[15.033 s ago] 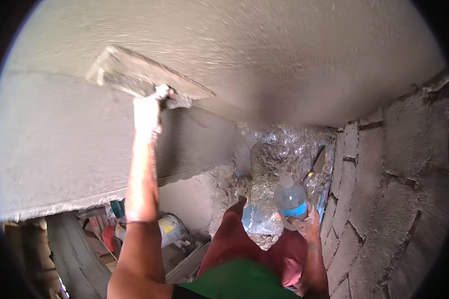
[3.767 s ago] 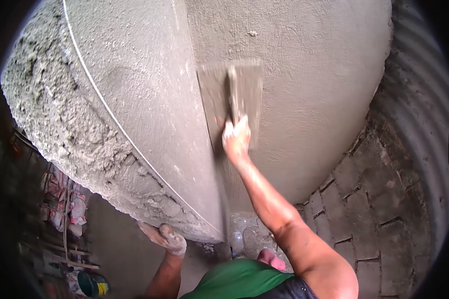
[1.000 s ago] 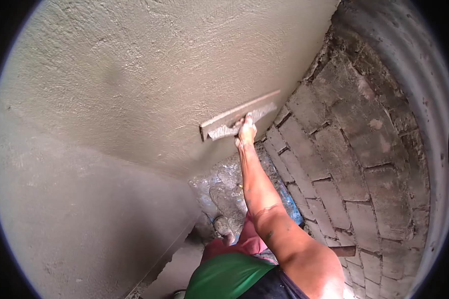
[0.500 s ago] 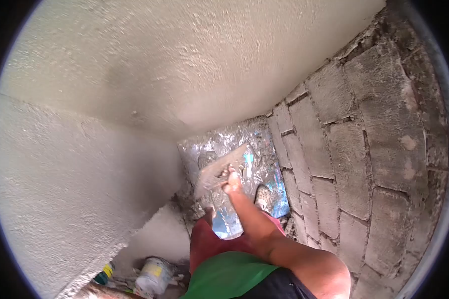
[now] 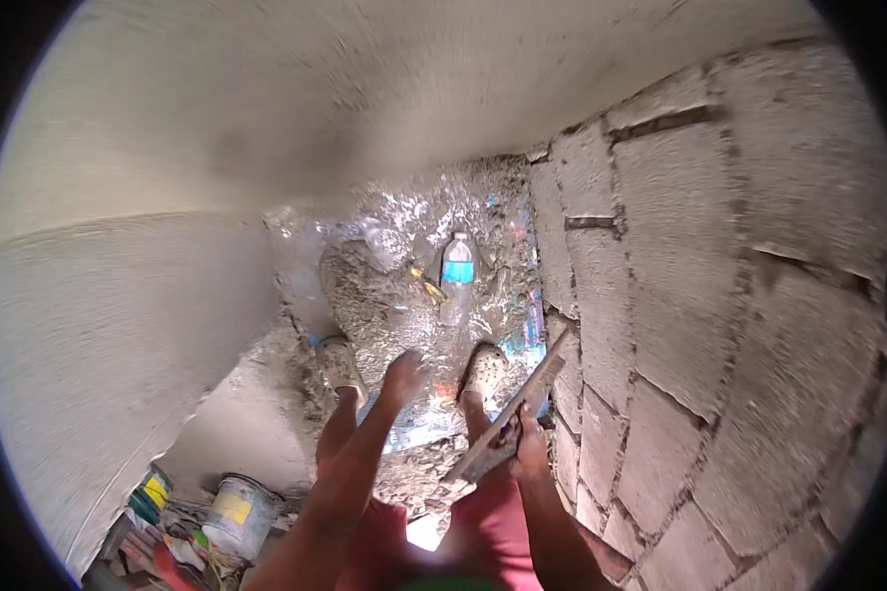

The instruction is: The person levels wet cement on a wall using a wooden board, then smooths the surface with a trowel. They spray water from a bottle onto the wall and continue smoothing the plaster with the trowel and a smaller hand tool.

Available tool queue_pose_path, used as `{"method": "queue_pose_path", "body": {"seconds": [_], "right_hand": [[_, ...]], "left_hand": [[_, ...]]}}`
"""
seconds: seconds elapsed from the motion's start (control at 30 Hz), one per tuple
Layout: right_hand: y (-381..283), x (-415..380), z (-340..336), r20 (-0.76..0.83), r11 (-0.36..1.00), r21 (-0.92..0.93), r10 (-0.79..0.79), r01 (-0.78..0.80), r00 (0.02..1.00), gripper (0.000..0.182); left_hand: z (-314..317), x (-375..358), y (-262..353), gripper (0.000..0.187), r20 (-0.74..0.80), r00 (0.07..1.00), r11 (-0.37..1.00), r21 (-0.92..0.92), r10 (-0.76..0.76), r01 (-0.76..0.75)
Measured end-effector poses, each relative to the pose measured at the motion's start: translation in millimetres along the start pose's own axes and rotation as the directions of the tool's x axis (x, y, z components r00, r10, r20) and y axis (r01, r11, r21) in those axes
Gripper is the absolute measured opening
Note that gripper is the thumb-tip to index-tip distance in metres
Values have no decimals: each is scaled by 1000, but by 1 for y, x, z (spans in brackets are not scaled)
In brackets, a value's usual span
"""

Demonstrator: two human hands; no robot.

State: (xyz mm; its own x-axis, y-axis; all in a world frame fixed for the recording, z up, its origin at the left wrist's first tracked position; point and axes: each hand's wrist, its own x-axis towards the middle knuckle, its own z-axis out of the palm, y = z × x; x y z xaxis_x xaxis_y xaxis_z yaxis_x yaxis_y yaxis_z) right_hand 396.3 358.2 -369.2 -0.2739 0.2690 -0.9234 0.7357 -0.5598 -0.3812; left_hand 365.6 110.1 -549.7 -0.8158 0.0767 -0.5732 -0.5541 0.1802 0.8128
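My right hand (image 5: 530, 445) grips a plasterer's float (image 5: 544, 377), a long flat board now held on a slant, nearly edge-on, near the block wall. My left hand (image 5: 406, 376) reaches over the floor between my feet, smeared by motion, so its fingers cannot be made out. Ahead of it a clear plastic bottle (image 5: 457, 271) with a blue label lies on the mud-covered sheet (image 5: 389, 315). A small yellow scrap (image 5: 428, 286) is beside the bottle.
Smooth plastered wall (image 5: 118, 325) rises on the left and continues across the front. Rough block wall (image 5: 660, 286) stands close on the right. A dirty white bucket (image 5: 238, 517) and a green-and-yellow container (image 5: 150, 494) sit among clutter at lower left. My muddy clogs (image 5: 485, 372) stand on the sheet.
My right hand has drawn the float back and right, turning it from flat to edge-on. My left hand has come into view over the floor. The bottle now shows fully.
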Motion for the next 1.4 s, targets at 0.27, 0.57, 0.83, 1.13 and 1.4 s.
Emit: {"method": "queue_pose_path", "body": {"seconds": [0.27, 0.57, 0.83, 1.13, 1.4], "right_hand": [[105, 69, -121, -112, 956, -268, -157, 123, 981, 20], [18, 25, 4, -186, 980, -197, -9, -28, 983, 26], [14, 30, -18, -150, 970, -235, -102, 65, 983, 31], [-16, -6, -25, -152, 960, -251, -164, 123, 975, 26], [-84, -90, -1, 43, 958, -271, -87, 96, 995, 29]], "left_hand": [[169, 205, -144, 70, -61, 965, 158, 987, 255, 20], [155, 236, -31, 108, -503, 827, 638, 557, -250, 532], [140, 215, -28, 67, -545, 752, 781, 255, -371, 570], [91, 105, -92, 43, 443, 851, -87, -895, -283, 437], [-15, -19, 298, 55, 389, 918, 963, -209, -79, 171]]}}
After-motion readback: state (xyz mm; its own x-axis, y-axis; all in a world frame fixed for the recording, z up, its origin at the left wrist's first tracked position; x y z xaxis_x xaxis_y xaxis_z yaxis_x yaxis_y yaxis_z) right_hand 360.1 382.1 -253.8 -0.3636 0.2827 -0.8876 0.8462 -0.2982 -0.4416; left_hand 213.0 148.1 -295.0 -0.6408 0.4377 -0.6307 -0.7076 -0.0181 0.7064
